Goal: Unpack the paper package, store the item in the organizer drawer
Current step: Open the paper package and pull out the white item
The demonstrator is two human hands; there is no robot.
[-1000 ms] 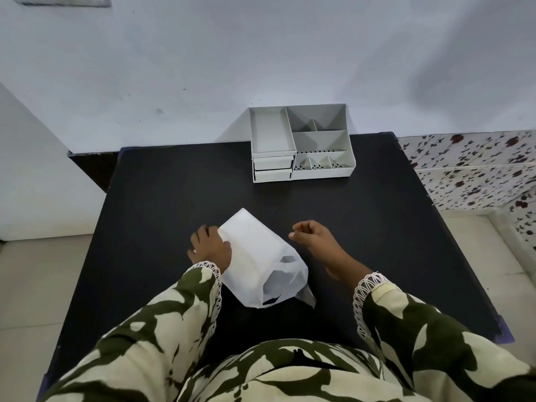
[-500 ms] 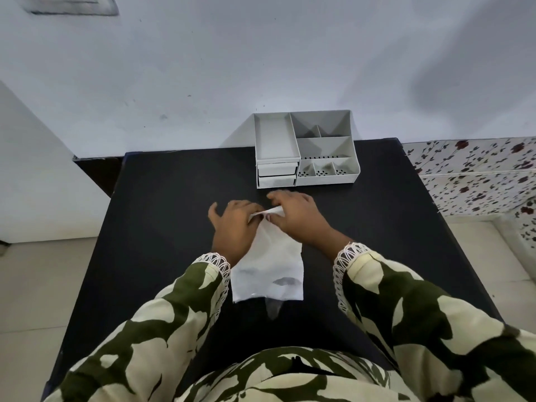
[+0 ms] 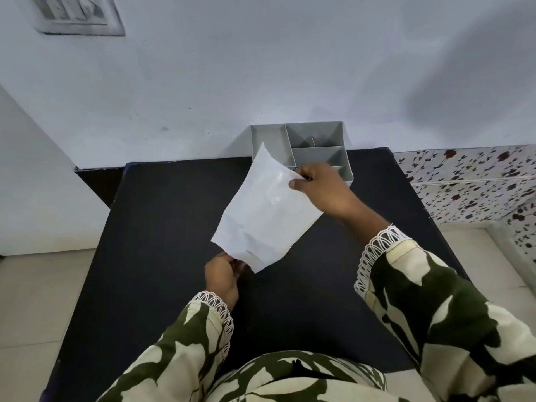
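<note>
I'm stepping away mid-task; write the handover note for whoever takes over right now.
Right hand: pinching the upper edge of the white paper package, held tilted above the black table.
Left hand: gripping the package's lower corner.
Grey organizer: at the table's far edge against the wall; its drawers are hidden behind the package.
Done: package picked up.
Left: take the item out (none visible yet), open a drawer, store it.

White paper package (image 3: 265, 210) held tilted before grey organizer (image 3: 316, 146) at table's back
</note>
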